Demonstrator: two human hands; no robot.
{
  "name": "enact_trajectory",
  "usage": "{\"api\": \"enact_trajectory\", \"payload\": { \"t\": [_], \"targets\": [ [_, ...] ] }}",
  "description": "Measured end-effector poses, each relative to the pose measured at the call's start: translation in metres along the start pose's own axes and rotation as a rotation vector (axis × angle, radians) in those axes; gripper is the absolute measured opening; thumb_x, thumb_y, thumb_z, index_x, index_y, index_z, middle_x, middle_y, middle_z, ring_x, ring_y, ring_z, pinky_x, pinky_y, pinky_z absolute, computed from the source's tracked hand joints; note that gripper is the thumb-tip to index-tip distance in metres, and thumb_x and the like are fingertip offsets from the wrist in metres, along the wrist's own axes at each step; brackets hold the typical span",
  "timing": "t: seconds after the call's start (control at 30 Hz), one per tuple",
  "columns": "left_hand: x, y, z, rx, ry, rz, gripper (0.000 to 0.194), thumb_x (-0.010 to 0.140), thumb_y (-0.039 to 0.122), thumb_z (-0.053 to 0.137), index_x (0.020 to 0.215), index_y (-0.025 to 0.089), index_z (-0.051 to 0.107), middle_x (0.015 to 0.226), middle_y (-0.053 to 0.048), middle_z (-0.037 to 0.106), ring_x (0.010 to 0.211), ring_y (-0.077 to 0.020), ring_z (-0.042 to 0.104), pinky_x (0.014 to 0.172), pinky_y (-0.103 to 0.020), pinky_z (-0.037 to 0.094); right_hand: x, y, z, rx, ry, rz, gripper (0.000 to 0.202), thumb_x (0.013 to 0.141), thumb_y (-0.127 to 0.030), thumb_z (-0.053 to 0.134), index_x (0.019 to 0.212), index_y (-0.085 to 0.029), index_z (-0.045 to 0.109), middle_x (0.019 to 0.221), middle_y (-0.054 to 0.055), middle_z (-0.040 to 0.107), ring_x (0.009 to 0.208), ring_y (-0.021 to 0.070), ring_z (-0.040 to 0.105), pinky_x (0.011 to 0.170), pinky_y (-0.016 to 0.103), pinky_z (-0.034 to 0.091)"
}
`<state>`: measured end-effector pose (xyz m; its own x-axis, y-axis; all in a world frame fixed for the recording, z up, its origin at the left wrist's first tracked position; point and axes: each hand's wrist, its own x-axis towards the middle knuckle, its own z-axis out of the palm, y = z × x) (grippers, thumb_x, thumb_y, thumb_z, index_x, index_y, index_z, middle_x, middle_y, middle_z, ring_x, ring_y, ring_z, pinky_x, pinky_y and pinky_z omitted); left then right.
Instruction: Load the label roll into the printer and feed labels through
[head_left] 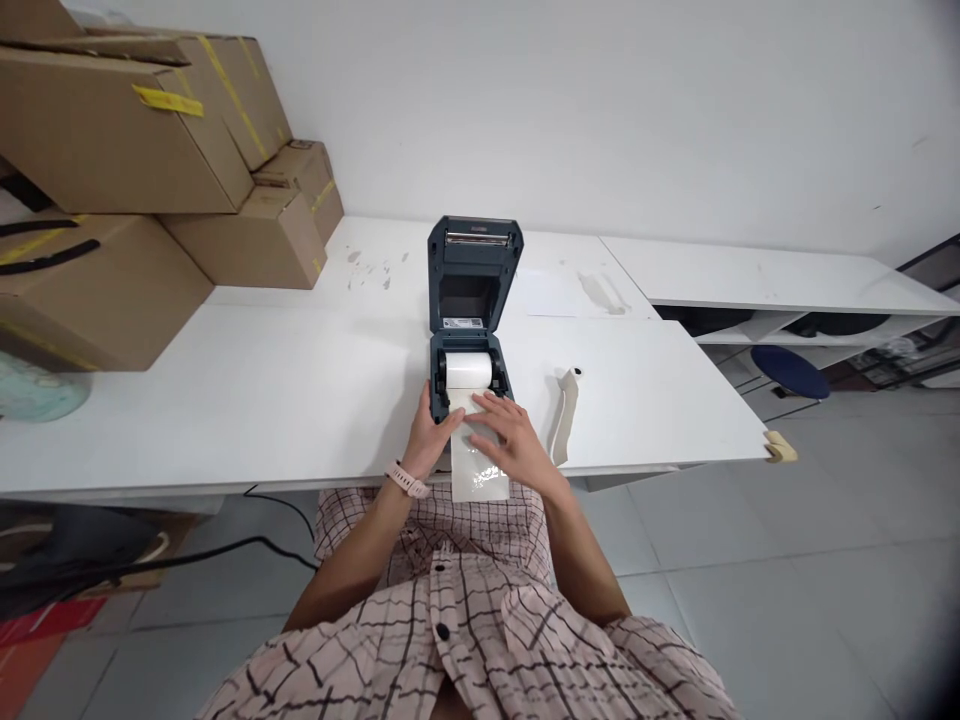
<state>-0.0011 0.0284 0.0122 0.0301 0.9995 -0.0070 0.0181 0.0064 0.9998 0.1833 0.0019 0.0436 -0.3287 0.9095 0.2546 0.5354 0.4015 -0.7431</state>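
label strip [480,478]: thin, glossy, floppy, light; hold by side edges
left hand [435,432]: grip clamped on printer [469,330] front corner
right hand [514,443]: grip apart, fingers flat on strip

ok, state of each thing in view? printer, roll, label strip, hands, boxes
label printer: lid open, upright
label roll: seated in the printer bay
label strip: pulled out over the table edge
left hand: on the printer's left side
right hand: flat on the strip
loose backing strip: lying right of the printer
cardboard boxes: closed, stacked
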Motion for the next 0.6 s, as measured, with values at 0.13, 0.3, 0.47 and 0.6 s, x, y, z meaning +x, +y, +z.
{"api": "enact_trajectory", "payload": {
  "t": [0.13,0.3,0.47,0.6],
  "targets": [
    [-0.015,0.000,-0.004,-0.083,-0.085,-0.084,0.103,0.082,0.052,0.077,0.164,0.029,0.019,0.163,-0.015,0.043,0.144,-0.0337,0.050,0.114,-0.050,0.048,0.046,0.004,-0.038,0.243,0.301,0.062,0.052,0.097,-0.063,0.054,0.140,-0.034,0.061,0.146,0.006,0.062,0.140,0.0298,0.054,0.122,0.056,0.038],
    [-0.018,0.005,-0.011,-0.056,-0.150,-0.097,0.111,0.080,0.052,0.079,0.166,0.030,0.012,0.164,-0.015,0.040,0.146,-0.0356,0.047,0.115,-0.052,0.047,0.172,0.024,-0.087,0.171,0.325,-0.050,0.086,0.092,-0.086,0.028,0.163,-0.037,0.019,0.173,0.000,0.021,0.159,0.0289,0.022,0.127,0.054,0.028],
    [-0.020,0.011,-0.014,-0.046,-0.196,-0.100,0.112,0.081,0.053,0.078,0.166,0.030,0.008,0.166,-0.016,0.036,0.146,-0.0358,0.046,0.115,-0.051,0.048,0.216,0.030,-0.097,0.100,0.258,-0.125,0.085,0.093,-0.085,0.017,0.162,-0.035,0.021,0.170,0.002,0.026,0.157,0.0312,0.025,0.120,0.059,0.032],
    [-0.018,0.008,-0.015,-0.035,-0.223,-0.071,0.111,0.083,0.052,0.076,0.166,0.029,0.006,0.166,-0.015,0.036,0.148,-0.0345,0.045,0.116,-0.050,0.046,0.160,0.012,-0.084,0.143,0.347,-0.061,0.075,0.097,-0.079,0.025,0.158,-0.036,0.033,0.161,0.004,0.041,0.151,0.0314,0.037,0.120,0.055,0.036]
  ]
}}
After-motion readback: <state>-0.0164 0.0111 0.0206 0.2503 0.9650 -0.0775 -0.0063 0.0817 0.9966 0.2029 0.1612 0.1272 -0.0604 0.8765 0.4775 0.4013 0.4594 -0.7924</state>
